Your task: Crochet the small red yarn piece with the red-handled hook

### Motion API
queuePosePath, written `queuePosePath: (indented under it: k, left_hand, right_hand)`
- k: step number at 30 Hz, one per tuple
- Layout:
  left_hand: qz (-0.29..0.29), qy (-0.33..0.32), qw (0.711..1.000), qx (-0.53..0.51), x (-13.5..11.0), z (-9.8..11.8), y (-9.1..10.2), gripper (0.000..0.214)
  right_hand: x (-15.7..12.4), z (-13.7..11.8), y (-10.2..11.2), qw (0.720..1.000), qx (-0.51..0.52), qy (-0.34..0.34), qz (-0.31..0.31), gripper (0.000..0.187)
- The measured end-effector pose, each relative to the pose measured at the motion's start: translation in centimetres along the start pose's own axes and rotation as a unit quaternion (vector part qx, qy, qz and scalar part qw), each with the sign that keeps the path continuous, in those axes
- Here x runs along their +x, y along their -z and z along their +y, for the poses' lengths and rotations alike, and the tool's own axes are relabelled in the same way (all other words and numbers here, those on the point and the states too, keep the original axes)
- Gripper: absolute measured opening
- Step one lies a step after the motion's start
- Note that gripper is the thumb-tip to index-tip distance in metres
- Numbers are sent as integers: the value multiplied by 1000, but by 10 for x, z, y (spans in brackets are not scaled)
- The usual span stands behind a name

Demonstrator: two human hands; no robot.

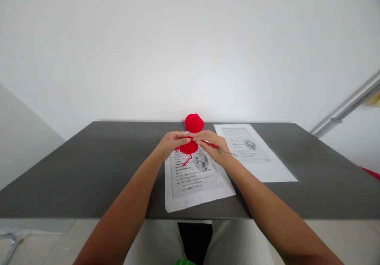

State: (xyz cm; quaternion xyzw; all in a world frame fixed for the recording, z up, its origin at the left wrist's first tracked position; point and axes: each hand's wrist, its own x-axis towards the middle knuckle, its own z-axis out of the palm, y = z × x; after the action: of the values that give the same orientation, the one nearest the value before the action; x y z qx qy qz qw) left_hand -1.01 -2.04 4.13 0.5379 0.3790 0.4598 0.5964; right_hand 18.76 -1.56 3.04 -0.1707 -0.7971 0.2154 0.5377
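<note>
My left hand [174, 141] is closed on the upper edge of a small red crocheted piece [189, 147], pinching it between thumb and fingers. A loose red yarn tail hangs from the piece over the printed sheet below. My right hand [212, 142] grips a crochet hook [215, 145] with a red handle, its metal end pointing out to the right. The hook's other tip meets the piece between my two hands, where fingers hide it. Just behind my hands sits a ball of red yarn [194, 122], with a strand running down toward my left hand.
Under my hands lies a printed sheet [190, 199] with text and a picture. A second printed sheet [276, 170] is to its right. Both rest on a dark grey table [89, 170], whose back edge meets a white wall [190, 51]. A metal pipe [350, 108] slants at the right.
</note>
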Motion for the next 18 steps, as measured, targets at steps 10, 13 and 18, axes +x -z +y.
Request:
queuePosePath:
  k: [10,13,18]
  left_hand:
    - [32,-28,998,-39,-1,2,-2,35]
    - [28,-23,998,-60,-1,3,-4,34]
    - [25,-9,997,-69,-3,6,-7,34]
  right_hand:
    - [-2,7,-1,995,64,-72,18,11]
    - [-1,6,0,995,66,-66,24,10]
    - [0,5,0,995,67,-70,27,10]
